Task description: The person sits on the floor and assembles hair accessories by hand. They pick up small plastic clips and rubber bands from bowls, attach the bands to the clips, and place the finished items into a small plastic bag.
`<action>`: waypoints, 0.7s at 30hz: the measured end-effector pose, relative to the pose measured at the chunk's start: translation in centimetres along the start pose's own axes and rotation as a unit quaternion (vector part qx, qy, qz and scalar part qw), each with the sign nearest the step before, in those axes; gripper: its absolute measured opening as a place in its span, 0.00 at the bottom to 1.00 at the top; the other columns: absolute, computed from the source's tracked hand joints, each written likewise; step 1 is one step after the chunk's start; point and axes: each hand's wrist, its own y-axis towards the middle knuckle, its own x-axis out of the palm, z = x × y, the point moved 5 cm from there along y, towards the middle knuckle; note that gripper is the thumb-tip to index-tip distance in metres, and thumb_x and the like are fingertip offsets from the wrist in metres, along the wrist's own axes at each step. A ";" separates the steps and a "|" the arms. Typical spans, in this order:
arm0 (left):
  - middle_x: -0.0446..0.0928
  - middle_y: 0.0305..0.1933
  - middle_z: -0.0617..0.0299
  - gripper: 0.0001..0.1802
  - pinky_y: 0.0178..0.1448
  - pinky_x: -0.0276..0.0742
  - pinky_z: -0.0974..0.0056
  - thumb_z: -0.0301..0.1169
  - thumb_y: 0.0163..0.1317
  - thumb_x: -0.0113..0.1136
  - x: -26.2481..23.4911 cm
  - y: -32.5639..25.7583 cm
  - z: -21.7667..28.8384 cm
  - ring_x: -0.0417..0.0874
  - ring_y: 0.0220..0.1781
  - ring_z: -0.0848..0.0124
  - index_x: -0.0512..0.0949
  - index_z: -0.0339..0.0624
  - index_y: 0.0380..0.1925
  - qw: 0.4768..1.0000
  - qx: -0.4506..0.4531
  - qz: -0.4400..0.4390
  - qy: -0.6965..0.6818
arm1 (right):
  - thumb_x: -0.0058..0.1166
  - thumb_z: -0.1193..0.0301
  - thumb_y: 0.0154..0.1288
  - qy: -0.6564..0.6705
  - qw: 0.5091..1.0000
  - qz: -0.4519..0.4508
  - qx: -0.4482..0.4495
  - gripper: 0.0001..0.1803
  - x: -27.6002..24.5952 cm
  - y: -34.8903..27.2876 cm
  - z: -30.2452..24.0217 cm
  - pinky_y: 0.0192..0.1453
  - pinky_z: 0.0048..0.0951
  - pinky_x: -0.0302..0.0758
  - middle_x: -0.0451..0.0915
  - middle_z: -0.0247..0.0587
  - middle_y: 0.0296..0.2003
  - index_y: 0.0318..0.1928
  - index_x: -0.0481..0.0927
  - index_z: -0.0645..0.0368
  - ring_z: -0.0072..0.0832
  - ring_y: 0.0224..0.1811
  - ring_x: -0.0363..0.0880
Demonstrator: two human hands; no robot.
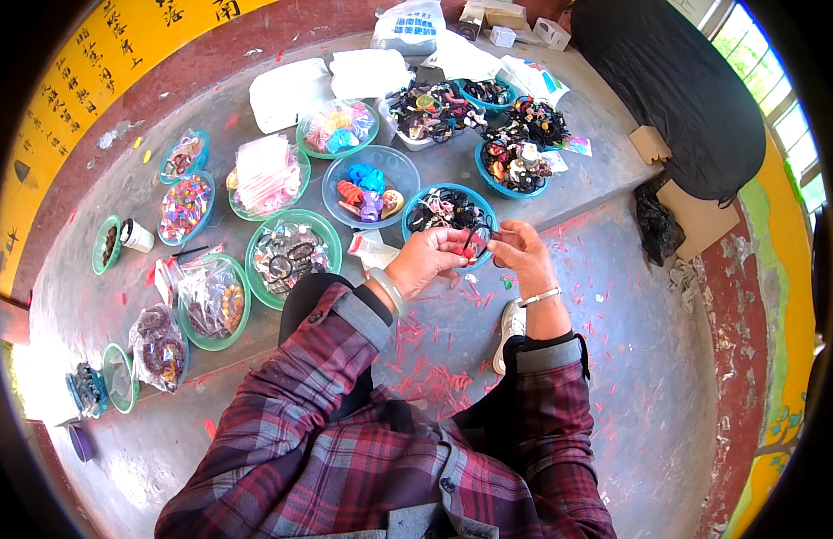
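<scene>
My left hand (423,261) and my right hand (528,262) are raised close together in front of me, fingers closed. Between their fingertips is a thin dark loop, apparently a black hair tie (476,239). A small red piece (468,253) shows by my left fingertips; whether it is fixed to the loop I cannot tell. Just beyond the hands sits a blue basin (494,218) of dark hair ties (441,206) with light and pink bits. A transparent bowl (330,190) to its left contains blue, red and purple scrunchie-like pieces (371,181).
Green and blue basins of hair accessories cover the raised grey ledge, including one green basin (331,235) and bagged hair bands (211,301). White bags (290,94) lie at the back. Red scraps (425,355) litter the floor around my shoe (510,331). A black-covered object (677,99) stands far right.
</scene>
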 end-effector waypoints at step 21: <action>0.74 0.42 0.59 0.15 0.46 0.76 0.68 0.33 0.64 0.45 0.1 0.4 -1.1 0.77 0.42 0.72 0.71 0.33 0.44 1.000 0.023 0.009 -0.016 | 0.57 0.78 0.52 -0.046 0.996 0.014 -0.073 0.07 0.2 0.0 0.0 0.34 0.18 0.70 0.77 0.33 0.27 0.33 0.79 0.68 0.17 0.29 0.73</action>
